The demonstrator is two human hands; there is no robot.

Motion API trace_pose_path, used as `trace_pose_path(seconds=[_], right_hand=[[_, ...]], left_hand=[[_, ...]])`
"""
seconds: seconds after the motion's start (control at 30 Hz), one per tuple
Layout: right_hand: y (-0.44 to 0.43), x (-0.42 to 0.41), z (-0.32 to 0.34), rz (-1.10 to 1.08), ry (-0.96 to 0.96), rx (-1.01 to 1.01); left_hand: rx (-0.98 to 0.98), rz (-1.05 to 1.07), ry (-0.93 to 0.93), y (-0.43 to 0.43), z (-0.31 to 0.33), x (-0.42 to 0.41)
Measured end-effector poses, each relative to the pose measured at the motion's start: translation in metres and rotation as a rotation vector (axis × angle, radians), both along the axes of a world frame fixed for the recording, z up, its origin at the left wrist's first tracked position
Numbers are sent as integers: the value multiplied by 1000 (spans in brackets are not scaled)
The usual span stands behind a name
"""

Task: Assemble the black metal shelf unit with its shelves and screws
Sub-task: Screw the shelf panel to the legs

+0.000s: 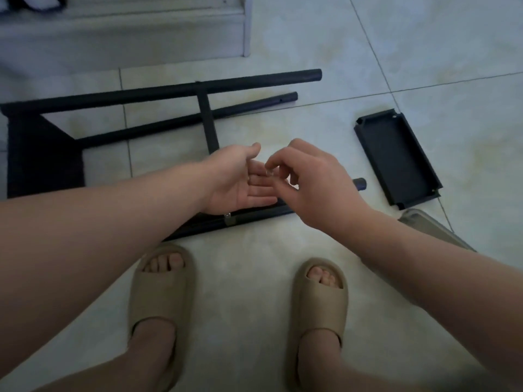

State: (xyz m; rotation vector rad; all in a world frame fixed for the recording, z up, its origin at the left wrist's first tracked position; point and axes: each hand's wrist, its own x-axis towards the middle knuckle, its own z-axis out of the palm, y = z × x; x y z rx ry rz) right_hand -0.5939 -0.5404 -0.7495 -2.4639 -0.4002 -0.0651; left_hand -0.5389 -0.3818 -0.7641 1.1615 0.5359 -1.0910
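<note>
The black metal shelf frame [175, 91] lies on its side on the tiled floor, its tubes running left to right, one shelf fixed at its left end [42, 154]. A loose black shelf tray [396, 157] lies to the right, hollow side up. My left hand [237, 182] is held palm up with straight fingers above the nearest tube [254, 215]. My right hand [305, 176] pinches a small shiny screw [268, 169] over the left palm's fingers. A silver screw [227, 215] sits in the near tube below my left wrist.
My two feet in beige slides [161, 292] [322, 295] stand on the floor just in front of the frame. A white step or low platform [127, 32] runs along the back. A grey object [430, 224] peeks out under my right forearm.
</note>
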Motion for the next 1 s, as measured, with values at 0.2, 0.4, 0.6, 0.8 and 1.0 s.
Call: trace_pose_path(seconds=[0.2, 0.4, 0.6, 0.8, 1.0], right_hand=[[38, 19, -31, 18, 95, 27], [32, 31, -62, 84, 408, -191], [42, 26, -71, 217, 604, -430], [46, 19, -72, 138, 553, -434], [46, -12, -71, 112, 600, -437]], left_hand=[[93, -44, 24, 47, -23, 5], [362, 17, -196, 90, -44, 18], [445, -226, -357, 93, -70, 7], [434, -287, -476, 83, -78, 5], [353, -436, -428, 81, -77, -4]])
